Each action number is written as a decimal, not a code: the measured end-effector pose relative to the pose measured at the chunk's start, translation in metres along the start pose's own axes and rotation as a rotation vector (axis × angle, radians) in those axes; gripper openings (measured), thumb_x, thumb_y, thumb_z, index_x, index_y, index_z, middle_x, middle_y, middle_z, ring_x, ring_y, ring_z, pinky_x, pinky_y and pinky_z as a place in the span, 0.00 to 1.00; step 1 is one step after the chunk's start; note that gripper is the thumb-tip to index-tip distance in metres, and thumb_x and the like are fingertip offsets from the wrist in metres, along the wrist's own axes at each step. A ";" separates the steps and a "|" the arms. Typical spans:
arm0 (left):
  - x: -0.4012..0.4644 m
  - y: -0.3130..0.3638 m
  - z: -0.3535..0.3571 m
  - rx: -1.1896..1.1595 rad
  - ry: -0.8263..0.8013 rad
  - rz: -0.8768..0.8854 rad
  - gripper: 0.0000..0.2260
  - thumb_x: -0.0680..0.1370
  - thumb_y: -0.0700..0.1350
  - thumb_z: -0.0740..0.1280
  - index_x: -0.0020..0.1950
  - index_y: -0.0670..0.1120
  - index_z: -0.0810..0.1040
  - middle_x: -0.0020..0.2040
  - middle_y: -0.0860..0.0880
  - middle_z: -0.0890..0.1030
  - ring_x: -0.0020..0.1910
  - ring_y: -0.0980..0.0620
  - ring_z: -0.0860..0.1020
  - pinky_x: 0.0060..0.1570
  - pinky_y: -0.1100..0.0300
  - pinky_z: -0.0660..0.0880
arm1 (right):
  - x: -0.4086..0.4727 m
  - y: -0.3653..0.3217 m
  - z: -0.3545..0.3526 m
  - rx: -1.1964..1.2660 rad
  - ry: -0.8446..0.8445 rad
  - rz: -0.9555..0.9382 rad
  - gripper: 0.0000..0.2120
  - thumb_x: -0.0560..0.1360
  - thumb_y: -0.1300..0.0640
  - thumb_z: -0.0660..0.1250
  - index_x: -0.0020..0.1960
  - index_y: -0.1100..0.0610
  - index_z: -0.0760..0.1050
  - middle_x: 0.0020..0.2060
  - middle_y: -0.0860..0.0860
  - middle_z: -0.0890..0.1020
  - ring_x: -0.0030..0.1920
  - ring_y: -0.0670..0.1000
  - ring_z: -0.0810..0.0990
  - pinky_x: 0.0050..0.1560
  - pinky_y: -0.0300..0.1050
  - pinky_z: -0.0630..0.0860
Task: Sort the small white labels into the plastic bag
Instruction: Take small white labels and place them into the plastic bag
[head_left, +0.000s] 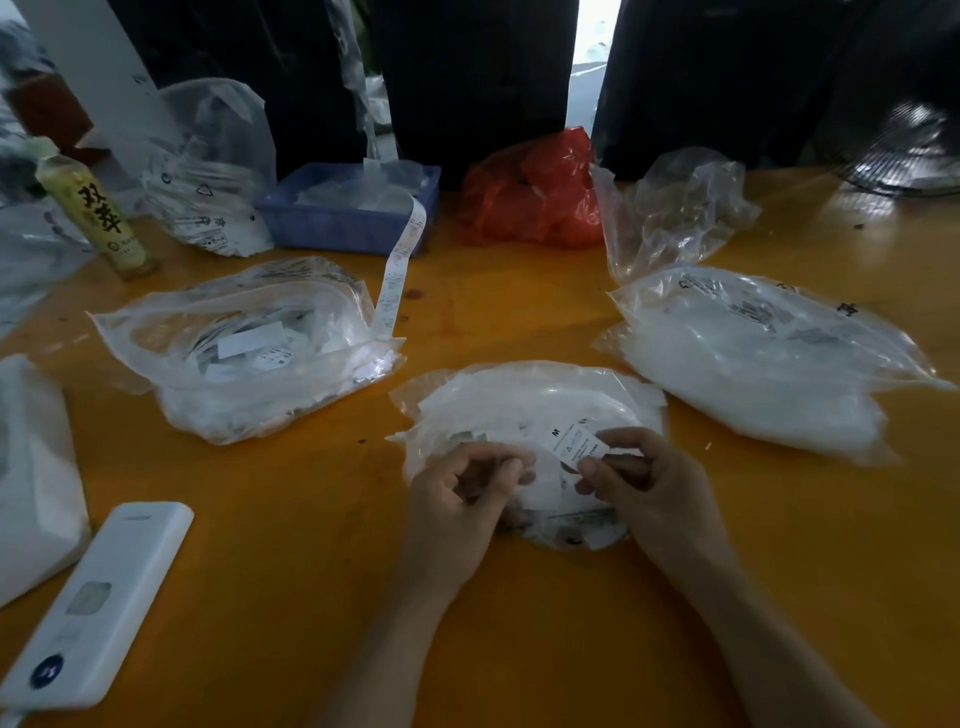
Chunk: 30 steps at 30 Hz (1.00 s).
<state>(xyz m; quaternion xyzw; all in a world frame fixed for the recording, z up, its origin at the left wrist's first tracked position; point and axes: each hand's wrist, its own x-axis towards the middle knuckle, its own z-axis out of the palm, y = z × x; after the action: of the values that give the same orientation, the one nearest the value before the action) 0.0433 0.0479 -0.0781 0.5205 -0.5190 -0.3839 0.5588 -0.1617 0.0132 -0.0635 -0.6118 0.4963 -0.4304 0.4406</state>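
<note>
On orange table (311, 519): right hand (649, 483) pinches label (574, 441); left hand (462, 493) grips bag (519, 410).

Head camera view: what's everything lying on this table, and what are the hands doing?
Table: one, orange.
Clear plastic bags of labels: three; left, centre, right.
Empty clear bags: two; back left, back right.
Red bag: one, back centre.
Blue tray: one, back, label strip trailing out.
Bottle: one, yellowish, far left.
White device: one, front left.
Small white label: one, marked M, pinched.
Left hand: fingers curled at the centre bag.
Right hand: pinches the label.
</note>
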 end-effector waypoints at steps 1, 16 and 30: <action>-0.001 0.000 0.000 -0.018 0.002 -0.007 0.05 0.80 0.51 0.72 0.53 0.57 0.86 0.52 0.54 0.89 0.51 0.52 0.88 0.44 0.57 0.86 | -0.001 0.000 0.001 0.015 0.007 -0.009 0.15 0.68 0.43 0.73 0.54 0.44 0.78 0.41 0.44 0.87 0.43 0.45 0.87 0.40 0.39 0.83; -0.005 0.003 0.001 0.160 -0.041 0.004 0.10 0.77 0.63 0.71 0.54 0.62 0.86 0.51 0.62 0.88 0.53 0.60 0.85 0.52 0.60 0.84 | -0.014 0.000 0.002 0.044 0.115 -0.181 0.06 0.76 0.51 0.69 0.53 0.48 0.80 0.40 0.44 0.86 0.39 0.45 0.85 0.35 0.35 0.79; -0.005 0.000 0.003 0.187 -0.045 0.019 0.11 0.75 0.57 0.74 0.53 0.54 0.89 0.48 0.62 0.88 0.48 0.64 0.85 0.43 0.71 0.79 | -0.015 -0.006 0.013 -0.071 0.160 -0.407 0.04 0.78 0.51 0.69 0.49 0.42 0.77 0.44 0.41 0.83 0.43 0.46 0.83 0.37 0.39 0.79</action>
<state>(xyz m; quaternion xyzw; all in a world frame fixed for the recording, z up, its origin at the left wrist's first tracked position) 0.0397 0.0519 -0.0793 0.5566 -0.5702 -0.3399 0.4995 -0.1496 0.0302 -0.0625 -0.6784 0.4106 -0.5400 0.2822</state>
